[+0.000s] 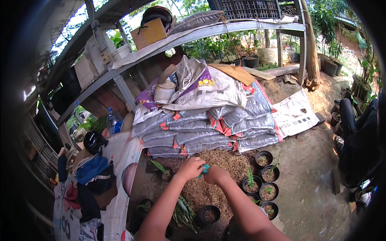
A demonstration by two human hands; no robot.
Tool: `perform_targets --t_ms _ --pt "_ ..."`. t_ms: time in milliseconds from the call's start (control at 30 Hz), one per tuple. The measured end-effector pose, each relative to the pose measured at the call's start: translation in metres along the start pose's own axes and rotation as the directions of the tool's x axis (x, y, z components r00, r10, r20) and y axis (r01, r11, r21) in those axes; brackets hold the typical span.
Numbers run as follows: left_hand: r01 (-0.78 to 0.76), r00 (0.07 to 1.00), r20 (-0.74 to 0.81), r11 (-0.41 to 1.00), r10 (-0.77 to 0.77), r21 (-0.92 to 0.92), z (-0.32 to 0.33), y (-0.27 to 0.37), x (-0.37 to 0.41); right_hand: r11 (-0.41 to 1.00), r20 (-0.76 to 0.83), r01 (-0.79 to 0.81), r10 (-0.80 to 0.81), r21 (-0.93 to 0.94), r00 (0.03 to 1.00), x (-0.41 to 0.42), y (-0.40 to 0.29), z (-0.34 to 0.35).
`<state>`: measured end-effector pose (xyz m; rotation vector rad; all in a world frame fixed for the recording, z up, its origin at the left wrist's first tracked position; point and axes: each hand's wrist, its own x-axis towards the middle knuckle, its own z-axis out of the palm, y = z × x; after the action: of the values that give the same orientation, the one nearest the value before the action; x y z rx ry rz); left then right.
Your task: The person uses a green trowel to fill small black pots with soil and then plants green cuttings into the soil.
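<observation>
My left hand (190, 169) is closed around a small teal object (203, 170), mostly covered by the fingers, so its kind is unclear. Right beside it, my right hand (214, 175) meets the object's other side, with its fingers turned away and hidden. Both hands are above a heap of brown, husk-like potting mix (205, 192). Below them stands a black plastic pot (209, 214) part filled with the mix, no plant showing. Left of that pot lies a bundle of green leafy cuttings (184, 212), partly behind my left forearm.
Several black pots with small ferns (268, 192) line the heap's right side; another potted fern (166, 174) stands left. Stacked sacks (199, 132) rise behind. A bag and clothes (93, 177) lie on a sheet at left. A seated person (360, 135) is at far right.
</observation>
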<state>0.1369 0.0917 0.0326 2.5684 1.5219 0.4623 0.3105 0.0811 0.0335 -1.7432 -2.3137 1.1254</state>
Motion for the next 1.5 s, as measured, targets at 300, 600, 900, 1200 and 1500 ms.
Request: perform_targets --t_ms 300,600,900,1200,1500 --pt "-0.089 0.996 -0.017 0.993 0.09 0.075 0.018 -0.007 0.003 1.0 -0.031 0.023 -0.024 -0.013 0.999 0.002 0.003 0.007" --pt "0.063 0.961 -0.213 0.891 -0.176 -0.45 0.016 -0.001 0.012 1.0 0.025 0.003 -0.003 -0.017 1.0 0.006 0.001 0.001" --pt "0.043 0.992 -0.109 0.987 -0.06 -0.152 0.001 -0.005 -0.022 0.999 -0.004 -0.025 0.025 -0.027 1.0 0.011 0.002 0.007" --pt "0.016 0.991 -0.133 1.0 -0.018 -0.021 -0.005 -0.001 -0.028 1.0 -0.021 0.011 -0.011 -0.009 1.0 -0.001 -0.011 0.006" --pt "0.224 0.975 0.005 0.973 -0.224 -0.061 0.003 -0.012 -0.018 0.998 0.015 -0.002 0.003 -0.057 1.0 0.0 -0.013 0.008"
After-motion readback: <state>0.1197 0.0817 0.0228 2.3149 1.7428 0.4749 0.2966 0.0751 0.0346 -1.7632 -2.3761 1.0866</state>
